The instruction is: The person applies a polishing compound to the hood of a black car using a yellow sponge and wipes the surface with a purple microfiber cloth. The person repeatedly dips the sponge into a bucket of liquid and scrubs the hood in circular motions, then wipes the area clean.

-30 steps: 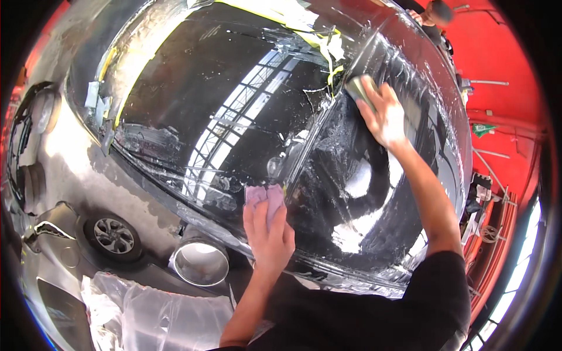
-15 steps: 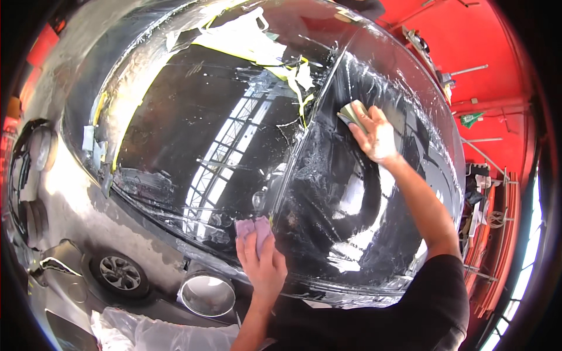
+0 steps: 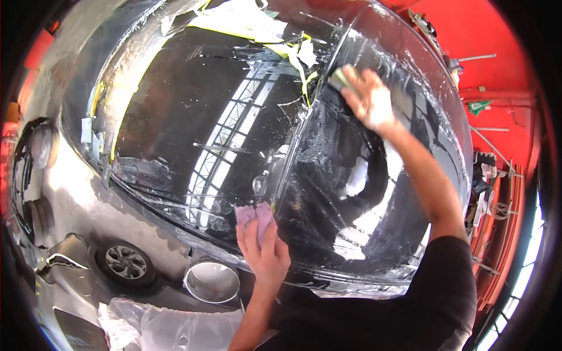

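Note:
A glossy black car body panel [image 3: 164, 117] fills the middle of the view, smeared with whitish wet residue, a ridge line running across it. My right hand [image 3: 372, 102] is on the panel's right part, fingers closed over a flat greenish-tan sanding pad [image 3: 338, 79] pressed to the surface near the ridge. The pad's underside is hidden and the hand is slightly blurred. My left hand [image 3: 266, 254] rests at the near edge, fingers closed on a crumpled purple cloth [image 3: 255, 220], which lies against the panel left of the ridge's near end.
White masking sheet with yellow tape [image 3: 237, 23] covers the panel's far part. A round metal bucket [image 3: 212, 282] stands on the floor below the near edge. To its left are a car wheel [image 3: 125, 261] and clear plastic sheeting [image 3: 170, 324]. Orange-red beams [image 3: 497, 234] lie at the right.
My right hand has slid the pad farther away and slightly left, along the ridge. My left hand stays on the cloth. The whole view has shifted a little.

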Demonstrator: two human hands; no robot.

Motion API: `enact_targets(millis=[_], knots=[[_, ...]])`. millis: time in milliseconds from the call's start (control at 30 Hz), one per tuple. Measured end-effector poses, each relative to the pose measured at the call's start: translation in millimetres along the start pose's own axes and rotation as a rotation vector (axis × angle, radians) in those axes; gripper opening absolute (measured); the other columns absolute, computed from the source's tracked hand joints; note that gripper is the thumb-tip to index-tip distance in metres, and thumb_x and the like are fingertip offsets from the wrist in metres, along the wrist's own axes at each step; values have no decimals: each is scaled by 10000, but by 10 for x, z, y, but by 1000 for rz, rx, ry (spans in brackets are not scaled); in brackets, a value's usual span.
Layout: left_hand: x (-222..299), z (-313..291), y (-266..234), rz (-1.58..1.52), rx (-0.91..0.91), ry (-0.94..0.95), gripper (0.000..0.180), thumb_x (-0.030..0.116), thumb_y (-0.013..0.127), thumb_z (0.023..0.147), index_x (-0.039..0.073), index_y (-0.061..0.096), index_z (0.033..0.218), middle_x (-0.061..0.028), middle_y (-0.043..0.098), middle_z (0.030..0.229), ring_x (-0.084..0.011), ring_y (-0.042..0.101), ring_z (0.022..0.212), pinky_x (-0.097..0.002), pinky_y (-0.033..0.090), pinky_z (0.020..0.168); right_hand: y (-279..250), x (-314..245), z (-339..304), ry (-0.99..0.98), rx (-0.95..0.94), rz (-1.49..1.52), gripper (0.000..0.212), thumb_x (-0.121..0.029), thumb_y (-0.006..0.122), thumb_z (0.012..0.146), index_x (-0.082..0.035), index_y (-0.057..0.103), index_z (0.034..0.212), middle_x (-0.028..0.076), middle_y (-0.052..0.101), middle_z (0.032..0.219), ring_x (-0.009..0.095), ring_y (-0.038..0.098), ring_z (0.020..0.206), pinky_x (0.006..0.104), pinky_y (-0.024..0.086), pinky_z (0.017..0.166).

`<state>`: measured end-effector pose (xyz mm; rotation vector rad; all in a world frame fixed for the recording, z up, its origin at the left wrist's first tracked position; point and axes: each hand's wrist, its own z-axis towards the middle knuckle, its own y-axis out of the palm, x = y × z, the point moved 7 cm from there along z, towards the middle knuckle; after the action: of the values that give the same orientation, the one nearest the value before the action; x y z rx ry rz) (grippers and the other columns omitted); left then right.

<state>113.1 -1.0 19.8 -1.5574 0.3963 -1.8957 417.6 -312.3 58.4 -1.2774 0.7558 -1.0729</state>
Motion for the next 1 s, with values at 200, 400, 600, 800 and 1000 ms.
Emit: enact_targets(millis=[200, 400, 600, 800, 1000], knots=[[84, 18, 71, -88, -51, 24, 427, -59, 743, 830, 63, 725, 1239, -249, 589, 1425, -564, 553, 1294, -648, 458, 1103, 309, 1219, 1140, 390, 51, -183, 407, -397, 639, 1041, -185, 675, 1386, 234, 714, 1215, 452, 705, 1110, 546, 605, 937], [-33, -22, 20, -1, 0, -16, 446, -55, 742, 817, 67, 727, 1245, -247, 581, 1436, -567, 545, 1297, -644, 451, 1110, -246, -140, -242, 6, -1, 147, 589, -298, 719, 1009, -108, 605, 1555, 175, 562, 965, 406, 642, 983, 477, 547, 898], [86, -12, 11, -52, -73, 2, 433, -57, 745, 824, 58, 727, 1241, -252, 583, 1432, -560, 534, 1315, -641, 447, 1116, 220, 1549, 818, 330, 41, -167, 487, -462, 645, 1029, -217, 655, 1450, 228, 718, 1218, 442, 707, 1146, 541, 596, 967], [33, 38, 22, -26, -7, 1, 407, -64, 744, 826, 40, 726, 1219, -253, 598, 1395, -541, 561, 1288, -637, 450, 1122, 144, 518, 242, 77, 51, -83, 541, -408, 684, 1028, -186, 620, 1517, 202, 692, 1210, 398, 692, 1099, 490, 594, 937], [88, 62, 13, -31, -30, 10, 411, -58, 747, 834, 45, 720, 1231, -247, 605, 1380, -527, 589, 1250, -638, 453, 1120, 222, 614, 639, -263, 185, -202, 547, -453, 667, 1019, -215, 635, 1511, 190, 693, 1319, 381, 681, 1063, 491, 593, 962]])
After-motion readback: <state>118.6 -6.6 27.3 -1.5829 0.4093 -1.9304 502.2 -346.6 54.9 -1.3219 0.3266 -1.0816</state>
